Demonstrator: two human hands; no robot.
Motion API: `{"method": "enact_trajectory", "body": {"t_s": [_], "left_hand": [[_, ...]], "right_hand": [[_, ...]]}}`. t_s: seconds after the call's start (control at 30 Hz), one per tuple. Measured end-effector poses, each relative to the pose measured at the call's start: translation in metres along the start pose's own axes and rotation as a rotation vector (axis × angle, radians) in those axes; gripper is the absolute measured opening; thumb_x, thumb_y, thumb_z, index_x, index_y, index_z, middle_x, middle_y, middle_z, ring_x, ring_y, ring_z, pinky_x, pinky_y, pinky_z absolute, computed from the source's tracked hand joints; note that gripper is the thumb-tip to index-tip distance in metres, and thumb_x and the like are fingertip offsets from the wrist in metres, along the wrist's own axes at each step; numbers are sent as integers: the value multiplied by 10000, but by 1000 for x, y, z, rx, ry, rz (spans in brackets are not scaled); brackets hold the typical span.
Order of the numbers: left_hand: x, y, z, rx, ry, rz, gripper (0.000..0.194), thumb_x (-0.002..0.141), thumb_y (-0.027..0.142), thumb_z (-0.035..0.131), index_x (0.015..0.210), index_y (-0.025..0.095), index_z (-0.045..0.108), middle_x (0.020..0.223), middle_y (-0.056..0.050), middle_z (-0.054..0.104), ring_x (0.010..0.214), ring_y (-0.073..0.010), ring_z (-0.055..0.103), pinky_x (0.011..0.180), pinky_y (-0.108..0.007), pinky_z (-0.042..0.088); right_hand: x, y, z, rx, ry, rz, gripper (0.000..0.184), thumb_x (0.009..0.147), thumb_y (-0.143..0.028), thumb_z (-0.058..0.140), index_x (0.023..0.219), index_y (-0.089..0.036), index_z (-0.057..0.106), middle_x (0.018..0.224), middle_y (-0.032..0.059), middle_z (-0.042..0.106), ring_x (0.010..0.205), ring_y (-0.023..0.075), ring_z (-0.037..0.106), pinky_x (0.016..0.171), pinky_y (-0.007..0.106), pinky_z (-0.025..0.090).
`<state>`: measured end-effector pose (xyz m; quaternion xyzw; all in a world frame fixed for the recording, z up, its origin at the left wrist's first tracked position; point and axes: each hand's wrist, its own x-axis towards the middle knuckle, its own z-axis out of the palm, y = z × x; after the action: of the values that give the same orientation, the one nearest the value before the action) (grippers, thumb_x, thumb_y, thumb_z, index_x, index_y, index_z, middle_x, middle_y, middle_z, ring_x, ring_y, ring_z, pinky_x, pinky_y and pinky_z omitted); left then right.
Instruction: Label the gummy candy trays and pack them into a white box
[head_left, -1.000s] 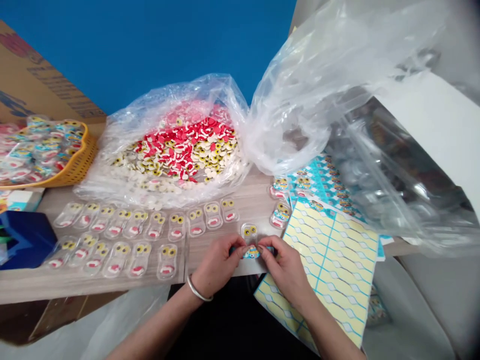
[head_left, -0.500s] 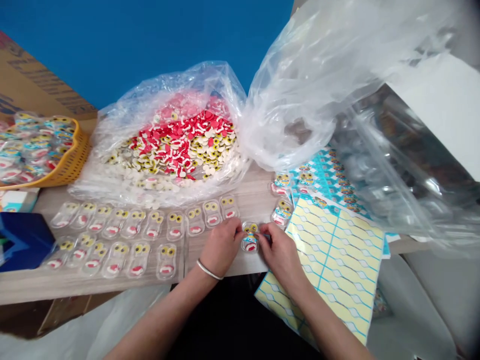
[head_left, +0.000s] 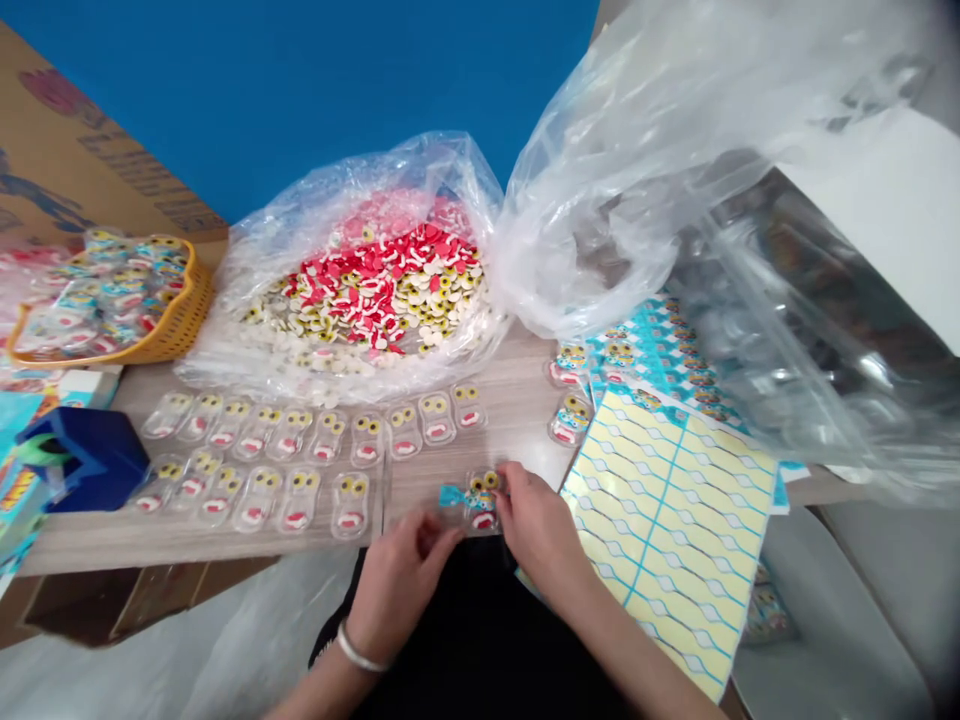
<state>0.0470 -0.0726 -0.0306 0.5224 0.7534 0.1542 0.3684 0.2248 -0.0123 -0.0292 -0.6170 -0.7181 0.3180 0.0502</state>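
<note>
At the table's front edge lies a small clear plastic blister case [head_left: 484,515] with yellow-and-black eyes and a red-and-white mouth piece inside. A blue patterned sticker [head_left: 452,495] crosses its middle, and one end sticks out free to the left. My right hand [head_left: 536,520] grips the case's right edge between thumb and fingers. Just below and left of the case, my left hand [head_left: 405,565] is closed, thumb and fingertips drawn together and slightly blurred, apart from the sticker's end; nothing shows in it. Several similar cases without stickers, such as one case [head_left: 351,505], lie in two rows at left.
A yellow basket [head_left: 199,305] of stickered cases stands left, behind a dark blue holder [head_left: 112,460]. A clear bag [head_left: 255,240] holds red and white pieces. On the right are a yellow sticker sheet [head_left: 675,520], blue sheets [head_left: 660,335], a stickered case [head_left: 571,418] and plastic bags [head_left: 750,130].
My left hand has drawn back down and left, off the case. The sticker's left end now sticks out. The case and my right hand sit slightly lower and further left in view.
</note>
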Motion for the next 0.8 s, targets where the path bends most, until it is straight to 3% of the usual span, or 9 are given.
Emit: {"method": "enact_trajectory", "body": {"t_s": [0.07,0.13,0.2,0.3,0.37,0.47,0.57,0.67,0.8], "left_hand": [[-18,-14,1,-334,-167,-252,362,766,536,688,821,179,655,670,-32,681,652,-206,659,624,-297,501],[-27,-20,5,-747,-252,-436,425,721,531,741,930,164,693,846,-73,746,821,-224,703,739,-309,548],[-28,-20,12,-1066,-226,-534,455,688,504,787,962,149,710,962,-98,756,918,-226,705,858,-330,549],[-27,-15,17,-1171,-177,-610,447,609,441,864,862,101,725,865,-119,765,777,-212,717,788,-337,582],[-26,-10,13,-1137,-171,-605,454,577,409,889,851,85,731,831,-122,767,714,-199,711,711,-315,593],[-24,3,1,-1133,-110,-526,423,571,403,891,815,95,735,807,-100,770,690,-181,704,687,-297,596],[-17,23,-10,-1130,-85,-428,394,549,402,899,741,104,728,723,-73,758,642,-169,688,671,-295,593],[-11,46,-15,-1170,-187,-328,372,572,394,892,759,112,739,728,-70,753,639,-165,681,656,-290,583],[-8,71,-14,-1271,-407,-227,308,618,363,876,762,127,741,698,-49,724,598,-136,655,585,-241,542]], "right_hand": [[-8,-12,6,3,-48,-28,174,919,-154,515,1076,-182,585,954,84,697,900,225,661,762,289,448],[-14,-23,11,-4,-100,-62,158,920,-163,521,1061,-186,590,945,83,696,887,229,661,750,295,446],[-18,-31,14,-5,-135,-88,152,919,-167,523,1051,-185,596,941,87,696,879,234,662,735,300,444],[-24,-31,17,62,-157,-92,155,892,-163,551,1032,-185,614,901,80,706,848,234,665,715,302,441],[-27,-22,17,222,-143,-62,198,865,-202,600,1062,-196,624,904,68,715,813,220,661,704,298,444],[-30,-3,10,634,-148,41,297,835,-349,659,1095,-209,632,893,44,713,671,165,616,607,265,433],[-30,11,-4,950,-216,78,289,826,-459,669,906,-181,659,694,-1,637,519,97,473,487,216,329],[-29,17,-18,1127,-222,35,321,825,-475,691,767,-165,627,605,-31,556,479,57,353,456,199,235],[-28,18,-27,1449,-338,-38,366,770,-488,756,761,-160,593,585,-45,518,448,33,302,432,191,175]]}}
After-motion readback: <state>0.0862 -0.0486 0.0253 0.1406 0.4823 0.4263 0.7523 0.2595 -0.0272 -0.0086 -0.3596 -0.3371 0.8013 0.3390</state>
